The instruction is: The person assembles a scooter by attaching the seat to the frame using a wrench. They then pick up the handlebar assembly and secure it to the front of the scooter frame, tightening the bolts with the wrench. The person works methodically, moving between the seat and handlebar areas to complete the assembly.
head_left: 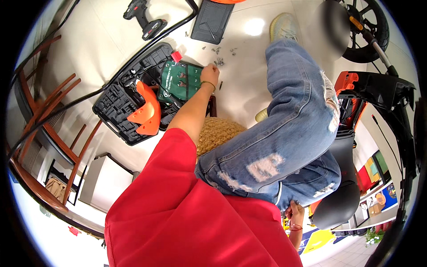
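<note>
— Red sleeve (187, 209) fills the near view; what does my left hand (209, 71) do?

— It reaches far out to the floor (106, 40), fingers pinched shut at a scatter of small screws (219, 61); I cannot tell if one is held.

— Packages?

— A green rectangular pouch (180, 82) with pale print lies just left of the hand, long axis running near to far, on an open black tool case (118, 111). An orange panel (147, 111) rests on it.

— Right hand (296, 213)?

— Low by the jeans (284, 133), near a black scooter seat (340, 196); its grip I cannot tell. A drill (144, 20) lies far left.
</note>
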Tool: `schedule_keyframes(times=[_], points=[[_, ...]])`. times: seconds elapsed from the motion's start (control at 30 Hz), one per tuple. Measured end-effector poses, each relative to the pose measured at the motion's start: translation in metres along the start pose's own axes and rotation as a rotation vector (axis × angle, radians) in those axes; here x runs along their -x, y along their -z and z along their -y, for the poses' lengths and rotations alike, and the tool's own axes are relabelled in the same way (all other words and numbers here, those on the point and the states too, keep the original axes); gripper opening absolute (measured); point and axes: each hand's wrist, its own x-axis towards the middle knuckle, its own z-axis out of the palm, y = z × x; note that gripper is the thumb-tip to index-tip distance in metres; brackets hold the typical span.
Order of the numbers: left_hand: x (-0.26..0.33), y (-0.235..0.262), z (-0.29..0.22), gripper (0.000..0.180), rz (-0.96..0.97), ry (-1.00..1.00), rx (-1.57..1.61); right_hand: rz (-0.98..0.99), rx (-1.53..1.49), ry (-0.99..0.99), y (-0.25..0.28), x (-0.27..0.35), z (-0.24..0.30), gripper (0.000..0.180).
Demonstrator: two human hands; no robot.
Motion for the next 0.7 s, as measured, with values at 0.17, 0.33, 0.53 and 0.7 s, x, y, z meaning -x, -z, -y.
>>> schedule_keyframes(times=[0.17,0.33,0.53,0.7], points=[[-0.04,0.003,-0.003,0.021,-0.265,-0.077,0.082,0.096,0.023,-0.056,-0.011,-0.012,0.03,0.042],[-0.061,-0.005,-0.019,0.039,-0.379,-0.07,0.235,0.085,-0.037,-0.037,-0.008,-0.02,0.031,0.042],[-0.06,-0.023,-0.052,0.038,-0.46,0.136,0.143,0.02,-0.109,-0.087,-0.01,-0.029,0.021,0.04],[-0.072,-0.029,-0.05,0.019,-0.55,0.212,0.152,0.037,-0.128,-0.078,-0.013,-0.031,0.022,0.037]])
